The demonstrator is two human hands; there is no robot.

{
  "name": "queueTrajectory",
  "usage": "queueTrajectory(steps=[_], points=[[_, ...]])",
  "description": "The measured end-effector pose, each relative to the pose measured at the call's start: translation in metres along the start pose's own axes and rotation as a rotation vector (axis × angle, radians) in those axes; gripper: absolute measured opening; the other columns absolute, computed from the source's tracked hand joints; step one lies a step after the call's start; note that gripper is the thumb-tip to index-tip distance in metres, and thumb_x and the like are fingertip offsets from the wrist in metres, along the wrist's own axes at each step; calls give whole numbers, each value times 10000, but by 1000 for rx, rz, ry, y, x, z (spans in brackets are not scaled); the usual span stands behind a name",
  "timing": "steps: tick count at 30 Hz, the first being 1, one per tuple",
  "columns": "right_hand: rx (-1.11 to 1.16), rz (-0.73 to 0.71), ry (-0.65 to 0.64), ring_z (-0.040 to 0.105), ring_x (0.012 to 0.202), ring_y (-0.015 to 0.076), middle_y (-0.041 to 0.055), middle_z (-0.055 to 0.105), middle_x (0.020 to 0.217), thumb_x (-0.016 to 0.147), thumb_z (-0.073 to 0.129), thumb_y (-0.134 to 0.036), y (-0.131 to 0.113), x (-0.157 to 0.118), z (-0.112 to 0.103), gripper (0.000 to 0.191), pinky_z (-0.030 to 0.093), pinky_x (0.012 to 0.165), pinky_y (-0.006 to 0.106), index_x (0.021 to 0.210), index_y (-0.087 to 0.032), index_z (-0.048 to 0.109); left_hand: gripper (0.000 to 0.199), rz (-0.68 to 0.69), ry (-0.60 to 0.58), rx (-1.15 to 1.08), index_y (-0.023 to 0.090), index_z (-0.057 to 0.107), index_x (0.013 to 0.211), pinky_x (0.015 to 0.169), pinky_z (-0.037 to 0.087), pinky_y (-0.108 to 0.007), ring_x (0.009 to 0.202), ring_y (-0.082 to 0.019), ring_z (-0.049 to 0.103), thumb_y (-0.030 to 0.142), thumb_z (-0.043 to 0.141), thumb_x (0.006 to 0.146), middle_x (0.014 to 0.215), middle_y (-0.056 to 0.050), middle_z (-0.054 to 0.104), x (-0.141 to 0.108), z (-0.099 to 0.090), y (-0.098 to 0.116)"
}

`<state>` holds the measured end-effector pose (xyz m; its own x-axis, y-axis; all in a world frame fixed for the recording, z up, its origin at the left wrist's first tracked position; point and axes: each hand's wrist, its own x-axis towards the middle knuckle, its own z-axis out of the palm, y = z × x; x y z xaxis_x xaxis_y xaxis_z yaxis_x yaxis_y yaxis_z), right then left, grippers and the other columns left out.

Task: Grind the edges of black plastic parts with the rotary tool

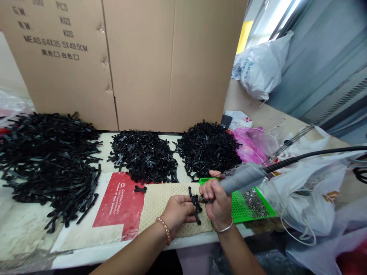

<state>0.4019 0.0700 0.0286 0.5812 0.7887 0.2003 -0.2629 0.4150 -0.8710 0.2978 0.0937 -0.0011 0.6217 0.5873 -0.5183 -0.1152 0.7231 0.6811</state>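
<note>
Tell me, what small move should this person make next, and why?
Probably turn the black plastic piece slightly with the left hand, so a fresh spot faces the grey-wrapped rotary tool in the right hand. The tool's tip is right at the piece, and the left hand is holding the piece just above the honeycomb mat, so it can be turned easily.

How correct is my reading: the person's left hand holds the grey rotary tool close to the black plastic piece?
The hand is wrong. The head view shows that the right hand, not the left, holds the grey rotary tool close to the black plastic piece.
</note>
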Motion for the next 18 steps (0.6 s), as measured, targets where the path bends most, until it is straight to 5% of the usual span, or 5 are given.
queueTrajectory(steps=[18], points=[[22,-53,-41,335,421,73,-96,351,475,810,643,-316,7,-3,-2,199,388,495,224,952,-201,564,225,-5,23,26,66,659,857,586,517,-219,614,-106,576,12,623,642,747,-57,650,-2,2,1]])
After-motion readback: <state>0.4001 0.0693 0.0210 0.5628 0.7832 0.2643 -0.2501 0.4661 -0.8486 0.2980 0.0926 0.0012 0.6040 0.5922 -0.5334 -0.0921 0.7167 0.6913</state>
